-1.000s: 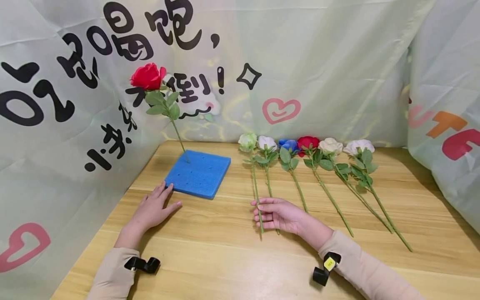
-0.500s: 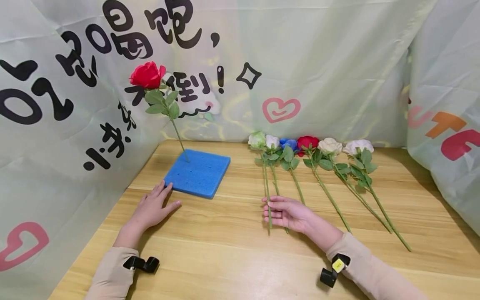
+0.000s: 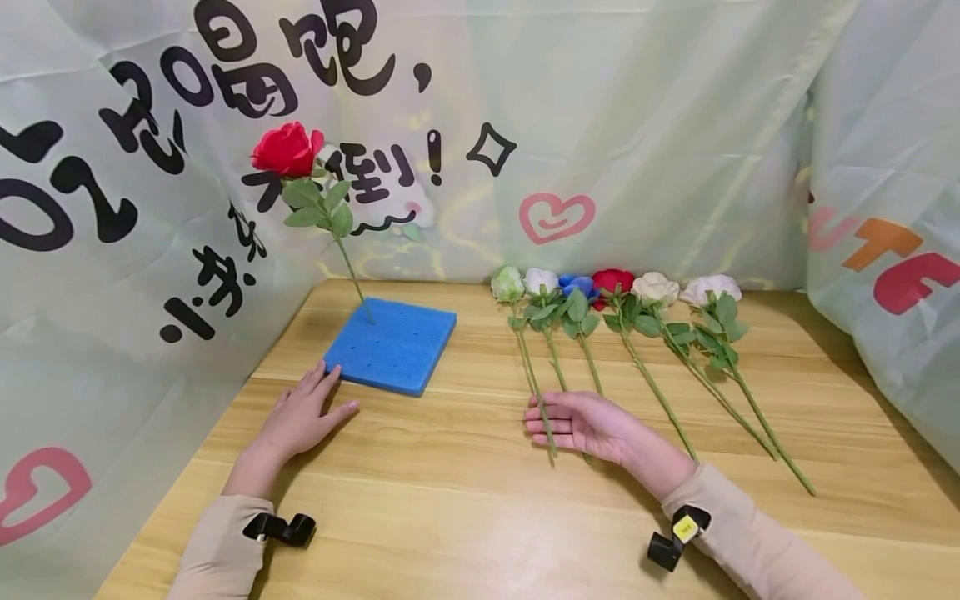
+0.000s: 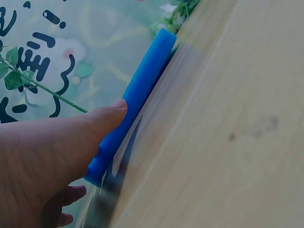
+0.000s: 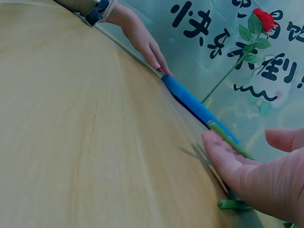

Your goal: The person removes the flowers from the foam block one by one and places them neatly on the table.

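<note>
A blue foam block (image 3: 393, 346) lies on the wooden table (image 3: 450, 517), and a red rose (image 3: 287, 150) stands upright in its far left corner. My left hand (image 3: 300, 417) lies flat on the table, its fingertips touching the block's near left corner (image 4: 142, 90). My right hand (image 3: 577, 421) is at mid-table, fingers straight and pointing left. The stem (image 5: 228, 137) of a pale green rose (image 3: 507, 284) lies across those fingers. The thumb is held apart from the stem.
Several more roses lie side by side right of the green one: white (image 3: 540, 281), blue (image 3: 577, 286), red (image 3: 612, 281), cream (image 3: 655, 287) and pale pink (image 3: 708, 289). Printed sheets (image 3: 637, 125) close off the back and both sides.
My right hand has shifted right with the pale green rose, bringing it up against the white one. The left hand has stayed at the foam block's corner.
</note>
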The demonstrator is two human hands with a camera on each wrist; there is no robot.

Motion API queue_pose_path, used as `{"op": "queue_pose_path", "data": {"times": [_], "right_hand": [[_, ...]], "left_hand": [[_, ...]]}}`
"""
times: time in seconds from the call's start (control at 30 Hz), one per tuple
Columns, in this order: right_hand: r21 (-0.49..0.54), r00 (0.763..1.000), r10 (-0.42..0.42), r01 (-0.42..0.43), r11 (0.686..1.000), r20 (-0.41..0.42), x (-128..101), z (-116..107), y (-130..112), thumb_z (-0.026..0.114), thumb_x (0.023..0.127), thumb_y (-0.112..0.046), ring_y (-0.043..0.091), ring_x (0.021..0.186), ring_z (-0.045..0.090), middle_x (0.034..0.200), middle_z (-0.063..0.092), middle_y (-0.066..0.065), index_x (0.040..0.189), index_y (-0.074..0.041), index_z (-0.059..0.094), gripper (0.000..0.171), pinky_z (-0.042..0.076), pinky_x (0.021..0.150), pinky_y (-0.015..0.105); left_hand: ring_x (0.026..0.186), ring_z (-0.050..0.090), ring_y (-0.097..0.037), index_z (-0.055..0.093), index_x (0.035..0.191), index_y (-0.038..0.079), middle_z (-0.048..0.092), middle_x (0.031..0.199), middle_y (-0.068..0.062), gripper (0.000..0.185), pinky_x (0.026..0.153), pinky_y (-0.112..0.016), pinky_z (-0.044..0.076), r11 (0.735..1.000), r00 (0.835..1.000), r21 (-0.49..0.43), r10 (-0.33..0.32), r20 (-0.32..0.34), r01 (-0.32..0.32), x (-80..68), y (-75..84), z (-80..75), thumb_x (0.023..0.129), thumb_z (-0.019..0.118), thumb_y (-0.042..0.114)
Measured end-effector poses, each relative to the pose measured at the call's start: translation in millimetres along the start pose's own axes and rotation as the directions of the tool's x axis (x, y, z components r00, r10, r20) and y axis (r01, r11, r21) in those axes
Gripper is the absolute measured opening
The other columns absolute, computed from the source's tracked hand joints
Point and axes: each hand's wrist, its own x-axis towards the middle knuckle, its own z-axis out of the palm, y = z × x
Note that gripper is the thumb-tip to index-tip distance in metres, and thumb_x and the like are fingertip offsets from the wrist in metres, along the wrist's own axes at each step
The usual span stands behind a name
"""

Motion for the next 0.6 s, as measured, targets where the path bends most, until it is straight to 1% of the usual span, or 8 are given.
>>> {"op": "queue_pose_path", "data": {"times": [0.1,0.17,0.27,0.33,0.43,0.6], "right_hand": [[-0.024,1.000,0.002,-0.003,1.000,-0.012,-1.0,0.6,-2.5,0.038,0.106,-0.028,0.026,0.115,0.064,0.134,0.058,0.020,0.147,0.011,0.025,0.058,0.048,0.105,0.042],[-0.051,1.000,0.003,-0.003,0.999,-0.003,-2.2,-0.5,-4.6,0.033,0.107,-0.033,0.026,0.119,0.061,0.142,0.049,0.025,0.149,0.011,0.020,0.062,0.046,0.107,0.041],[-0.070,1.000,0.015,-0.015,0.997,0.007,-4.3,-2.1,-8.4,0.030,0.107,-0.037,0.027,0.125,0.057,0.152,0.035,0.028,0.151,0.011,0.015,0.066,0.044,0.109,0.040],[-0.085,0.999,0.023,-0.021,0.996,0.023,-5.6,-3.4,-11.3,0.028,0.107,-0.039,0.028,0.130,0.053,0.155,0.028,0.029,0.151,0.011,0.013,0.068,0.043,0.110,0.039],[-0.109,0.999,0.030,-0.026,0.994,0.034,-7.7,-4.8,-15.4,0.028,0.107,-0.041,0.033,0.137,0.045,0.156,0.022,0.030,0.151,0.011,0.013,0.070,0.042,0.111,0.038],[-0.165,0.999,0.021,-0.016,0.986,0.028,-11.8,-5.9,-20.3,0.033,0.106,-0.040,0.040,0.144,0.030,0.158,0.016,0.031,0.151,0.011,0.013,0.071,0.039,0.113,0.042]], "left_hand": [[0.149,0.012,-0.046,0.020,0.156,0.008,0.011,0.162,-0.025,0.087,0.113,-0.072,0.009,1.000,1.000,0.001,0.000,0.000,0.000,0.1,0.3,-0.2,0.094,0.046,0.063],[0.149,0.012,-0.046,0.020,0.156,0.008,0.011,0.162,-0.025,0.087,0.113,-0.072,0.009,1.000,1.000,0.003,0.001,0.000,-0.001,0.3,0.4,-0.1,0.094,0.045,0.063],[0.148,0.012,-0.046,0.019,0.156,0.008,0.011,0.162,-0.025,0.087,0.113,-0.072,0.009,1.000,1.000,0.004,0.001,0.001,-0.001,0.3,0.6,0.2,0.094,0.045,0.064],[0.148,0.013,-0.046,0.020,0.156,0.008,0.011,0.162,-0.025,0.087,0.112,-0.072,0.010,1.000,1.000,0.000,0.002,0.001,-0.002,0.2,1.1,0.1,0.094,0.045,0.064],[0.148,0.013,-0.046,0.020,0.156,0.008,0.011,0.162,-0.025,0.087,0.112,-0.072,0.010,1.000,1.000,-0.003,0.001,-0.001,-0.001,-0.2,1.4,-0.2,0.094,0.045,0.064],[0.148,0.013,-0.046,0.020,0.156,0.008,0.011,0.162,-0.025,0.086,0.112,-0.073,0.010,1.000,1.000,-0.003,0.002,-0.003,-0.002,-0.9,1.9,-0.6,0.095,0.046,0.062]]}}
